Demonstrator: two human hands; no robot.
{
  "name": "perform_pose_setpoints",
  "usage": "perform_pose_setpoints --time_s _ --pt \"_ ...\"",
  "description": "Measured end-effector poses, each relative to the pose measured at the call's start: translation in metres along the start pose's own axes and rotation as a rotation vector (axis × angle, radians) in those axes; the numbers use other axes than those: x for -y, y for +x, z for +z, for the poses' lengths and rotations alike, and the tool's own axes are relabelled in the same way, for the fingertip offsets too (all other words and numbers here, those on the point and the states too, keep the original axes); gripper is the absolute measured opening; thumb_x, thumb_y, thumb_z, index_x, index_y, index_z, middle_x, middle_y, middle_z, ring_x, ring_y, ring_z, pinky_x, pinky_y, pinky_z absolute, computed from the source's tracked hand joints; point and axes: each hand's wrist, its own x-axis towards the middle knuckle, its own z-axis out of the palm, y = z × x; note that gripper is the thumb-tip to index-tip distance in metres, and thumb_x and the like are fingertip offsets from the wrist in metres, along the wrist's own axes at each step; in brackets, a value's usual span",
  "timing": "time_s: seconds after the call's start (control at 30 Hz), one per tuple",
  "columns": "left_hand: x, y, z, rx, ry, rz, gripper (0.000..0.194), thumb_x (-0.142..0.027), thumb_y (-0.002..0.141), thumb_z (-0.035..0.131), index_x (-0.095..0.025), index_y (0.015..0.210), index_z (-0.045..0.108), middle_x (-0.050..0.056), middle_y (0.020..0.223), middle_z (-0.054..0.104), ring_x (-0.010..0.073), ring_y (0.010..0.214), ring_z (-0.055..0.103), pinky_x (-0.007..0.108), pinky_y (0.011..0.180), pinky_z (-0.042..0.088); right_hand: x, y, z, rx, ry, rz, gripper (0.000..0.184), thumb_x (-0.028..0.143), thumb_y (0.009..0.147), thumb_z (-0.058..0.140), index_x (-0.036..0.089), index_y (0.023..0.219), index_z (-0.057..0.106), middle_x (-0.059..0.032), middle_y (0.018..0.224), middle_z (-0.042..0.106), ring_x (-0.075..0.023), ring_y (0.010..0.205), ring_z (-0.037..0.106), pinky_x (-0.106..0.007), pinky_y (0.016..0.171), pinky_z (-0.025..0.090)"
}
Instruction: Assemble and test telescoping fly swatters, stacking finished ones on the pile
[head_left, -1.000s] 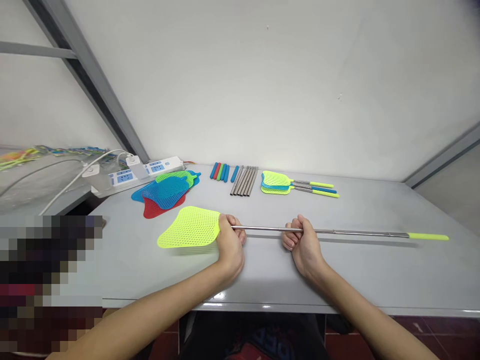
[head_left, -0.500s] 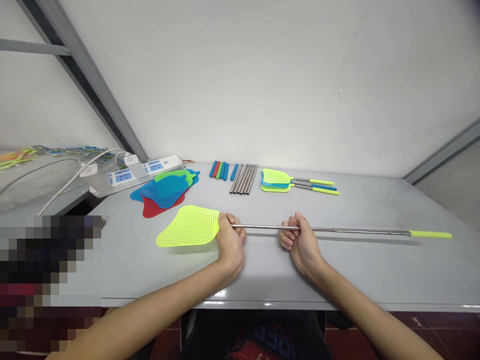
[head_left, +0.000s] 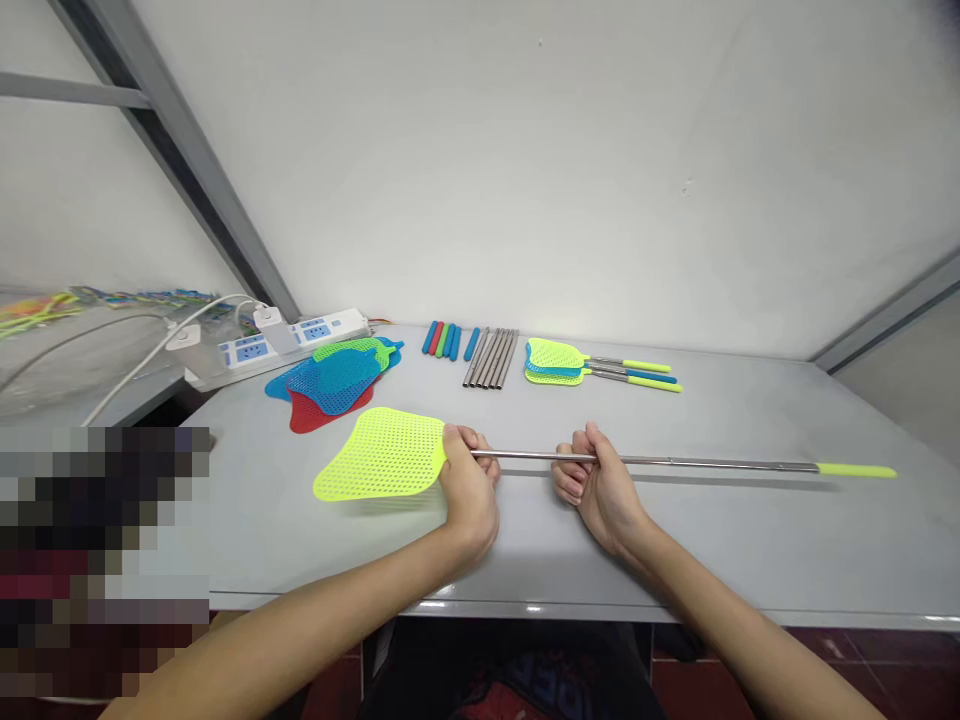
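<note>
My left grip (head_left: 469, 490) is closed around the steel shaft of a fly swatter (head_left: 379, 455), right at its lime-green mesh head, and my right grip (head_left: 596, 485) is closed around the same shaft farther along. The swatter lies level, just above the table (head_left: 750, 530). Beyond it lie a pile of mesh heads (head_left: 330, 385), a row of steel rods (head_left: 491, 358), coloured handles (head_left: 442, 340), three finished swatters (head_left: 555, 358) and a power strip (head_left: 292, 342).
</note>
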Motion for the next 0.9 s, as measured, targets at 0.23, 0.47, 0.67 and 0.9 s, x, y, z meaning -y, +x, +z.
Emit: perform_pose_setpoints --time_s 0.23,0.47,0.67,0.9 --pt "-0.002 -0.009 0.004 0.037 -0.031 0.051 0.029 -0.036 0.078 0.039 -0.018 0.056 0.033 -0.007 0.048 0.027 0.0039 0.034 0.019 0.015 0.030 0.017 0.000 -0.004 0.001 0.044 -0.013 0.015 0.038 0.043 0.077 0.039 0.019 0.052 0.025 0.0075 0.043 0.020 -0.0059 0.033 0.022 -0.020 0.036 0.015" --pt "0.001 -0.016 0.004 0.052 -0.026 -0.037 0.031 -0.036 0.080 0.035 -0.018 0.055 0.032 -0.008 0.044 0.025 0.0038 0.032 0.018 0.015 0.030 0.015 -0.007 -0.006 0.007 0.043 -0.102 -0.016 0.041 0.045 0.078 0.035 0.019 0.049 0.023 0.0078 0.039 0.018 -0.0060 0.030 0.020 -0.021 0.034 0.015" --pt "0.003 -0.019 0.005 0.067 -0.016 -0.047 0.031 -0.037 0.080 0.034 -0.018 0.056 0.033 -0.008 0.045 0.026 0.0035 0.032 0.018 0.016 0.030 0.015 -0.008 -0.006 0.007 0.090 -0.127 -0.010 0.041 0.045 0.079 0.032 0.019 0.049 0.025 0.0075 0.038 0.021 -0.0063 0.030 0.022 -0.020 0.034 0.017" --pt "0.004 -0.020 0.004 0.087 -0.002 -0.043 0.031 -0.038 0.081 0.034 -0.018 0.057 0.033 -0.008 0.045 0.028 0.0032 0.032 0.018 0.016 0.030 0.015 -0.008 -0.005 0.007 0.114 -0.123 -0.002 0.040 0.044 0.080 0.030 0.019 0.050 0.026 0.0072 0.037 0.022 -0.0072 0.030 0.023 -0.021 0.035 0.017"
